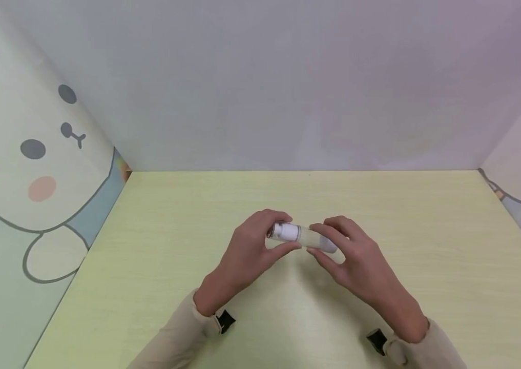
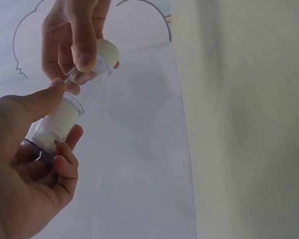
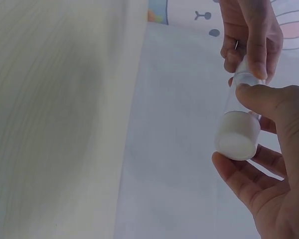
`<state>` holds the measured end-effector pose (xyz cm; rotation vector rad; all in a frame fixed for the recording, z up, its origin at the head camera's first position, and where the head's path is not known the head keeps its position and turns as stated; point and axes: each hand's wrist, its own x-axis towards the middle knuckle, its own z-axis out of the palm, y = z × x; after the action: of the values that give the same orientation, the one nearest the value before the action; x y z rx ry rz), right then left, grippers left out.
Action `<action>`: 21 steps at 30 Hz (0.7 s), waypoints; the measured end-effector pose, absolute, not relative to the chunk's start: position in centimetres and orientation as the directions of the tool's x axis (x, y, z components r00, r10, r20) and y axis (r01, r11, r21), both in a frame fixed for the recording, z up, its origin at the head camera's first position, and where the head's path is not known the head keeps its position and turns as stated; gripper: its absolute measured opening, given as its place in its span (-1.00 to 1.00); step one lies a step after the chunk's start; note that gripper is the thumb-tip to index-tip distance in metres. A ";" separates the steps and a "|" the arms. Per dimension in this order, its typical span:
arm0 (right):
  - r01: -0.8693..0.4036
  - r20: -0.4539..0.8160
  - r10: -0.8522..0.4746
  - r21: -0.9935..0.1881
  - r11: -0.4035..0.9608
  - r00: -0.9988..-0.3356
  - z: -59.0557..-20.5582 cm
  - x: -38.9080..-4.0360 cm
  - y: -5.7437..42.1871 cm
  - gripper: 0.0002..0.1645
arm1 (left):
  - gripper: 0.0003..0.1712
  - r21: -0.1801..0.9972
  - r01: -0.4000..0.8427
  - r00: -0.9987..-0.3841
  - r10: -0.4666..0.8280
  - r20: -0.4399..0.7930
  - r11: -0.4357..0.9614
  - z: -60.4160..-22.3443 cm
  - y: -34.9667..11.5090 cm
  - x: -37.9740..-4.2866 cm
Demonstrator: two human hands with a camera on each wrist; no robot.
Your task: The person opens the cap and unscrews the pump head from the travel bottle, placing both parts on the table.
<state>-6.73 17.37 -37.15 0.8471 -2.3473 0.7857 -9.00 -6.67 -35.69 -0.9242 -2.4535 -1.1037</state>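
Both hands hold a slim, clear bottle (image 1: pixel 306 237) sideways above the table. It has a white pump section under a clear cap at one end and a white base (image 3: pixel 236 137) at the other. The left hand (image 1: pixel 247 247) grips the pump end, thumb along the near side and fingers over the far side. Around the clear body near the base, the right hand (image 1: pixel 360 259) pinches with thumb and fingers. In the left wrist view the white pump section (image 2: pixel 59 119) shows between the left thumb and curled fingers. The body looks see-through between the hands.
Below the hands lies a pale wooden-looking table (image 1: pixel 186 205). A plain greyish wall (image 1: pixel 288 92) rises at its back edge, with cartoon-printed panels (image 1: pixel 6 169) at the sides. Dark wrist-worn pieces (image 1: pixel 226 321) sit by both beige sleeves.
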 end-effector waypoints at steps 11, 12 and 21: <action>-0.697 0.624 -0.400 -0.345 0.629 -0.671 -37.1 -6.7 17.5 -0.46 | -0.67 0.914 0.347 -0.872 0.431 0.232 0.209 -34.9 -7.2 -9.2; -0.702 0.626 -0.405 -0.344 0.624 -0.666 -37.1 -6.7 17.5 -0.47 | -0.68 0.918 0.341 -0.869 0.441 0.225 0.204 -34.8 -7.3 -9.2; -0.740 0.613 -0.458 -0.347 0.576 -0.644 -36.2 -6.5 17.8 -0.47 | -0.72 0.922 0.295 -0.868 0.473 0.148 0.253 -33.5 -8.3 -9.1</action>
<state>-6.53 17.77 -36.20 0.9597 -2.3469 0.8207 -9.11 -8.25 -33.50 -0.8077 -2.6076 -1.8561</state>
